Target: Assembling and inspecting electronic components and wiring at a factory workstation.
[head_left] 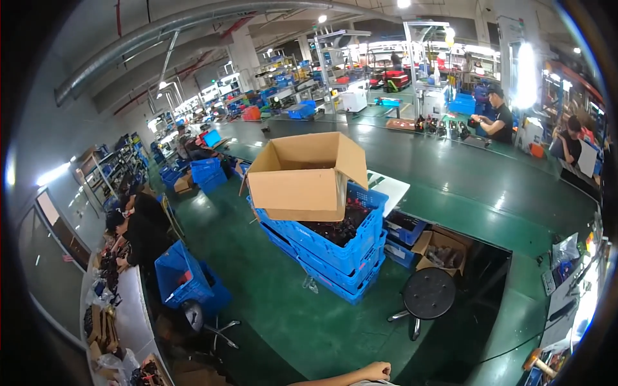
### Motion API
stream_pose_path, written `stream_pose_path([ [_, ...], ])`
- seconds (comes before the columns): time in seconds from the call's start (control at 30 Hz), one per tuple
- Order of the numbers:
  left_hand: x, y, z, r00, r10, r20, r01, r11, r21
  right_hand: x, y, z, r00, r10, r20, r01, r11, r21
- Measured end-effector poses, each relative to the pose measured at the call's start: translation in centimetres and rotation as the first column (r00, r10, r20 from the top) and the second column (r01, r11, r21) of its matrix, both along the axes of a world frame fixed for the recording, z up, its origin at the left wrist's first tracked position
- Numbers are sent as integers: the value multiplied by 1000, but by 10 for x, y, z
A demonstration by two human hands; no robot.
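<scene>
Hovering clenched at lower edge, left grip (378, 371), floor (283, 321) stretching past stool (429, 293) to crates (351, 258)

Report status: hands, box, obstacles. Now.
Left hand curled, nothing visibly held; right hand out of view. Open cardboard box on stacked blue crates. Black stool right of the stack.

The lower edge cuts off the bare forearm (335, 378), the box's (296, 193) front hides its bottom, and the crate's (351, 256) dark contents (341, 230) blur together.
</scene>
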State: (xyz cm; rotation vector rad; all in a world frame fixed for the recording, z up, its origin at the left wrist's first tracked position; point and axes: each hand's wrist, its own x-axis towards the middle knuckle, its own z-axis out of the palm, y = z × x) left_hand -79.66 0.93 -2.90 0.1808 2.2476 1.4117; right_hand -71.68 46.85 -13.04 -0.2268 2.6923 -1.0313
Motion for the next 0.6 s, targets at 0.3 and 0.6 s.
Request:
stream_pose_path([
  [0.3, -25, 3, 59, 991, -76, 113, 77, 997, -5, -4, -43, -17, 813, -385, 436, 515, 825, -231],
  [0.6, -24, 25, -53, 946, -324, 24, 320, 941, 106, 93, -32, -72, 621, -433, 654, 717, 651, -249],
])
